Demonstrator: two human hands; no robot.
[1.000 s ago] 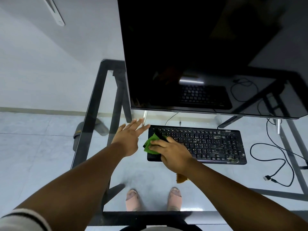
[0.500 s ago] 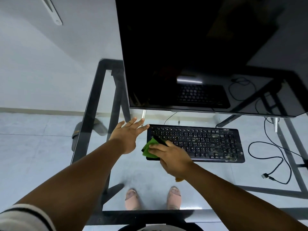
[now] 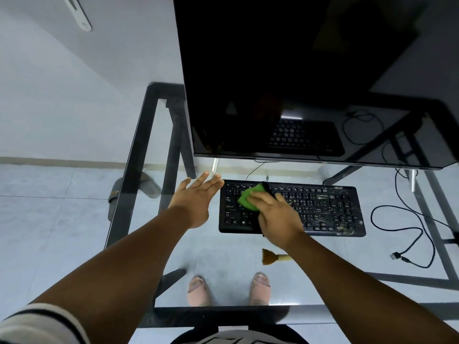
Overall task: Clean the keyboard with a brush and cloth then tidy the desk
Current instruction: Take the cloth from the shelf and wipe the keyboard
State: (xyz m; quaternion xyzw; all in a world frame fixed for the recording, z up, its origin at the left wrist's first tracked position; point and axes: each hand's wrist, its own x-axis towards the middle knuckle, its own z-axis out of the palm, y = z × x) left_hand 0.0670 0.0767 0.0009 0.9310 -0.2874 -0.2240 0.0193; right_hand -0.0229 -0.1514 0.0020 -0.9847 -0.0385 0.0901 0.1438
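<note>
While the right hand presses a folded green cloth onto the left half of the black keyboard, its fingers are curled over the cloth and pin it flat against the keys, near the upper rows. The keyboard lies on a glass desk with a dark frame, just in front of a large black monitor whose dark screen mirrors the keys. The left hand is spread wide with nothing in it, fingers straight and pointing toward the keyboard's upper left corner; whether it touches the glass or hangs just above it cannot be told. A small brush with brown bristles and a pale handle lies on the glass near the keyboard's front edge, partly hidden under the right forearm. A black cable loops on the floor to the right, seen through the glass. Below the glass are the person's two feet in pale sandals, and a grey slipper lies on the floor at the left
</note>
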